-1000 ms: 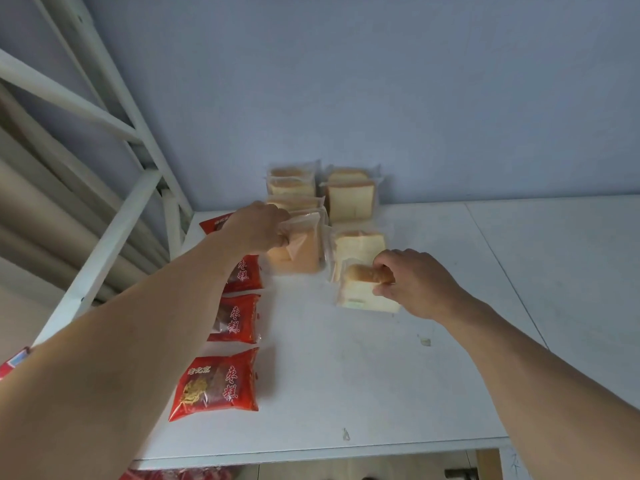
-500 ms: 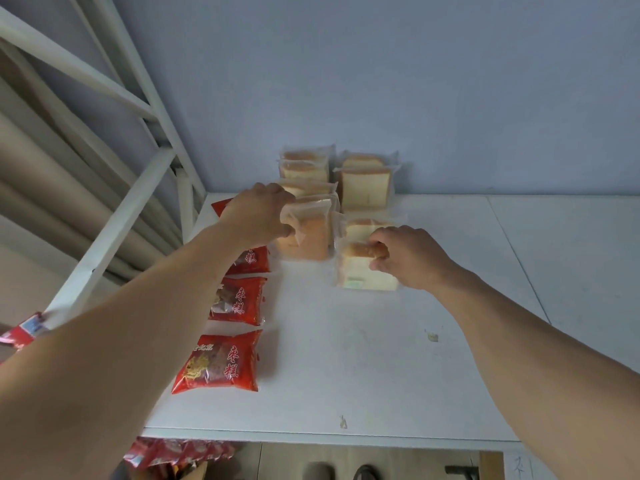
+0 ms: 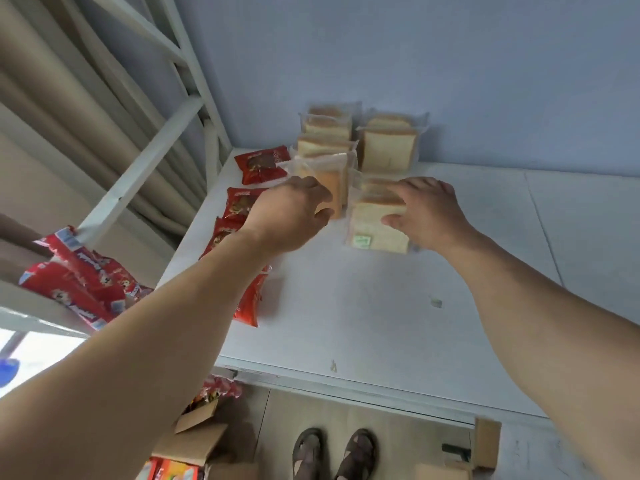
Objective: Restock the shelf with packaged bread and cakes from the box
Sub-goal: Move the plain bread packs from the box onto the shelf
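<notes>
On the white shelf [image 3: 346, 323] clear packs of sliced bread [image 3: 389, 150] stand in two rows against the blue wall. My left hand [image 3: 287, 216] is at the front pack of the left row [image 3: 334, 183], thumb on its lower front, fingers hidden behind it. My right hand [image 3: 426, 213] lies over the front pack of the right row [image 3: 375, 232], fingers spread on its top and thumb on its face. That pack stands upright with a small green label low on its front.
Red cake packs [image 3: 261, 164] lie in a line along the shelf's left edge, partly under my left forearm. More red packs [image 3: 79, 282] sit on a side shelf at left. An open cardboard box [image 3: 197, 434] and my sandalled feet [image 3: 332, 452] are below.
My view has tipped down, so the floor, box and feet now show. Both hands stay at the front bread packs. The right hand's fingers have spread wider over its pack.
</notes>
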